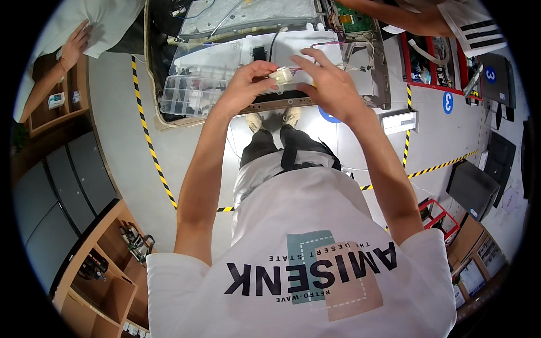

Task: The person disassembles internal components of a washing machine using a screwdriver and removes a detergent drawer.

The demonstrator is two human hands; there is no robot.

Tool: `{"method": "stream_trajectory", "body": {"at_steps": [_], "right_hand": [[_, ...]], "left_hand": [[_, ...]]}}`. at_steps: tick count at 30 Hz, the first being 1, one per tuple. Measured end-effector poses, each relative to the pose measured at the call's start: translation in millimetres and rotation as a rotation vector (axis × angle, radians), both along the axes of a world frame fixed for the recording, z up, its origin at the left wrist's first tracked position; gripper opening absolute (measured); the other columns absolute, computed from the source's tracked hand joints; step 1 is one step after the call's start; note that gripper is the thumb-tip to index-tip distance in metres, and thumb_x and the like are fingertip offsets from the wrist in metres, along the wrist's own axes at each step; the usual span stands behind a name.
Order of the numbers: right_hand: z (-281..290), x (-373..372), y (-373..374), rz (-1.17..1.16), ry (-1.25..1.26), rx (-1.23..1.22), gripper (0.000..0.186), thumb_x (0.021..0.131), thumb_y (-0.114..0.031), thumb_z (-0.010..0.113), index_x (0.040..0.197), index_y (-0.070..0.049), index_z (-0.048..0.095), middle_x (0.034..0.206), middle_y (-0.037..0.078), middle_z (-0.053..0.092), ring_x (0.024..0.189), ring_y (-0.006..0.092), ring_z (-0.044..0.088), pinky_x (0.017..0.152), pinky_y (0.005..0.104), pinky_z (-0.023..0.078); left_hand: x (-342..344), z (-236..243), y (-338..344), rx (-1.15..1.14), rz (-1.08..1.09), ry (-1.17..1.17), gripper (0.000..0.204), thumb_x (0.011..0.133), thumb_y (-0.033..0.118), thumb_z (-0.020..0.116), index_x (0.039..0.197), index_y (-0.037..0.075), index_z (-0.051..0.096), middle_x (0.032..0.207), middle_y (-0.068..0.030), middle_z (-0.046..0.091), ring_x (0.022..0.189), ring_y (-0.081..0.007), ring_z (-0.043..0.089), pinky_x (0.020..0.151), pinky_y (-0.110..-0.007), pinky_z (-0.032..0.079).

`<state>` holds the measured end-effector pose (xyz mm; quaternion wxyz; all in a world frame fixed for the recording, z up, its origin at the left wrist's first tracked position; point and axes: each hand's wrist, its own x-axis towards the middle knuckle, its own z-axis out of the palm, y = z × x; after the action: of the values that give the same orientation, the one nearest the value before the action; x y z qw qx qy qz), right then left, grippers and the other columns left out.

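Above the near edge of an opened appliance housing [265, 105], my left hand [243, 85] pinches a white plastic connector [281, 75] between thumb and fingers. Thin wires [295, 70] run from the connector toward my right hand [332, 84]. The right fingers are spread around those wires, with thumb and index finger apart. A small yellow bit shows beside the right palm; its kind is too small to make out. Left of my left hand, a clear compartment box [179, 97] holds small parts, its transparent lid [205, 59] raised over the white panel [304, 45].
A green circuit board [355, 21] sits in the housing's far right, with loose wires near it. Another person's hand [75, 46] is at far left, and another person's arm [406, 19] reaches in at right. A red-framed cart [434, 67] stands at right; wooden shelves [107, 276] stand at left.
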<state>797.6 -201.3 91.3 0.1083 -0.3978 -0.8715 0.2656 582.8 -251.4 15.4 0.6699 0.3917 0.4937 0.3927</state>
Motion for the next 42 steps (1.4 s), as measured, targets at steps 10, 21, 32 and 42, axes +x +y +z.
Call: {"method": "stream_trajectory", "body": {"at_steps": [10, 21, 32, 42], "right_hand": [[-5.8, -21.0, 3.3, 0.11, -0.095, -0.001, 0.04, 0.078, -0.016, 0.068, 0.117, -0.013, 0.057, 0.095, 0.008, 0.063, 0.09, 0.0303, 0.061, 0.074, 0.0412, 0.05], [-4.7, -24.6, 3.9, 0.124, -0.019, 0.048, 0.03, 0.081, -0.018, 0.066, 0.108, -0.006, 0.06, 0.087, 0.012, 0.063, 0.082, 0.0321, 0.06, 0.07, 0.0405, 0.048], [-7.9, -11.3, 2.3, 0.149, -0.032, -0.033, 0.03, 0.078, -0.02, 0.069, 0.104, -0.007, 0.061, 0.083, 0.012, 0.062, 0.079, 0.0313, 0.06, 0.07, 0.0389, 0.047], [-18.9, 0.8, 11.5, 0.074, -0.098, -0.036, 0.027, 0.079, -0.023, 0.067, 0.1, -0.007, 0.06, 0.093, 0.013, 0.064, 0.091, 0.0329, 0.061, 0.076, 0.0427, 0.049]], "left_hand": [[-10.9, 5.8, -2.5, 0.027, -0.031, -0.026, 0.029, 0.086, 0.004, 0.061, 0.115, -0.001, 0.058, 0.097, -0.0038, 0.063, 0.078, -0.0112, 0.057, 0.074, -0.023, 0.047], [-8.9, 11.8, -5.3, 0.19, -0.04, 0.259, 0.036, 0.083, 0.009, 0.068, 0.116, 0.002, 0.059, 0.093, -0.0072, 0.065, 0.079, -0.0132, 0.059, 0.072, -0.026, 0.048], [-11.6, 20.1, -2.1, 0.31, -0.228, 0.417, 0.029, 0.083, 0.009, 0.068, 0.11, 0.0, 0.062, 0.1, -0.0072, 0.067, 0.083, -0.0116, 0.059, 0.072, -0.027, 0.048], [-11.5, 8.4, -4.9, 0.311, -0.134, 0.441, 0.032, 0.08, 0.01, 0.07, 0.11, 0.002, 0.064, 0.099, -0.0103, 0.068, 0.081, -0.0144, 0.061, 0.074, -0.028, 0.049]]}}
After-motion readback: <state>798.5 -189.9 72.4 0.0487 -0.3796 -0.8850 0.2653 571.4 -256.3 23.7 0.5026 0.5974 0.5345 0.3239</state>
